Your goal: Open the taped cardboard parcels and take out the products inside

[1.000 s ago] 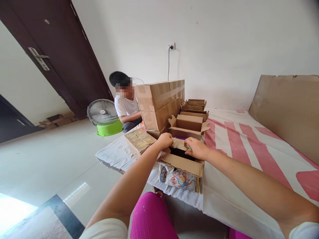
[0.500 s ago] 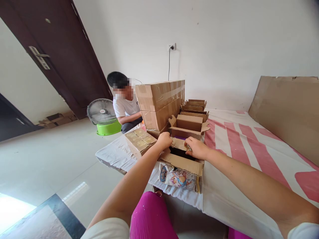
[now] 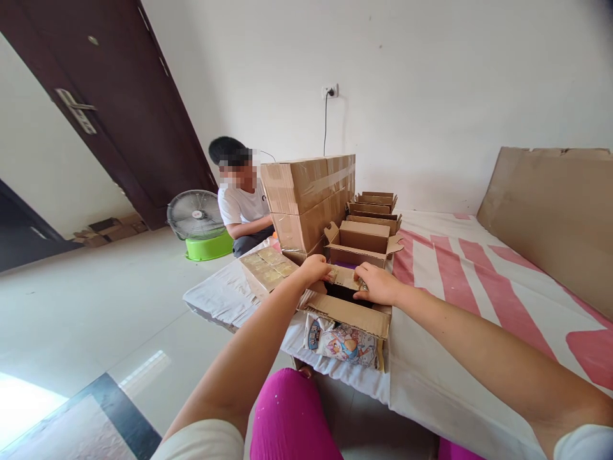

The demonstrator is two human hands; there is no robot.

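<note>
In front of me an open cardboard box [image 3: 352, 310] stands at the table's edge, its near flap folded out and its inside dark. A cartoon-printed wrapper [image 3: 345, 344] covers its near side. My left hand [image 3: 313, 271] is closed on the far left corner of the box, the fingertips partly hidden. At the far right of the opening, my right hand [image 3: 378, 285] has its fingers curled around something small and shiny beside the far flap; I cannot make out what it is. A taped carton [image 3: 268, 269] lies to the left of my left hand.
Behind the box stand several open cartons [image 3: 364, 237] in a row. Stacked sealed cartons [image 3: 306, 191] rise to their left. A person [image 3: 244, 204] sits beyond the table near a fan [image 3: 195, 217]. A large cardboard sheet [image 3: 555, 217] leans at the right.
Both hands stay at the far side of the box with only slight finger movement. The right fingers now cover more of the shiny thing. The other person's head has shifted slightly.
</note>
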